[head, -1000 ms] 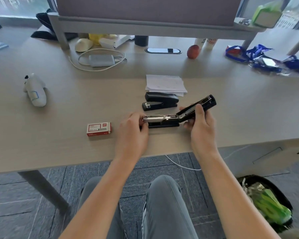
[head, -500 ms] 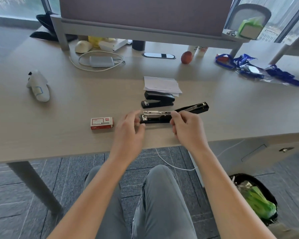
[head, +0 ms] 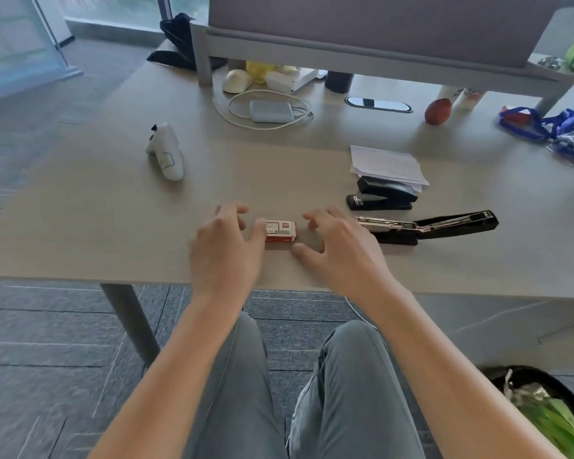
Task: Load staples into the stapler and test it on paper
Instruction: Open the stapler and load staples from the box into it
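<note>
A small red and white staple box (head: 280, 231) lies near the desk's front edge. My left hand (head: 227, 248) is at its left end, thumb touching the box, fingers spread. My right hand (head: 337, 243) hovers at its right side, fingers apart, thumb just below the box's right corner. Neither hand has lifted it. A black stapler (head: 426, 228) lies flat on the desk to the right, its top swung fully open and the metal staple channel showing. A second black stapler (head: 383, 195), closed, sits behind it on the edge of a stack of white paper (head: 386, 164).
A white controller (head: 167, 152) lies at the left. Farther back are a charger with a coiled cable (head: 270, 111), a red fruit (head: 438, 111) and blue bags (head: 547, 124). A bin (head: 544, 412) stands on the floor at the right. The desk edge (head: 80, 278) runs under my wrists.
Both hands let go of the open stapler, which now lies flat, and moved left to the staple box. The camera view shifted left as well.
</note>
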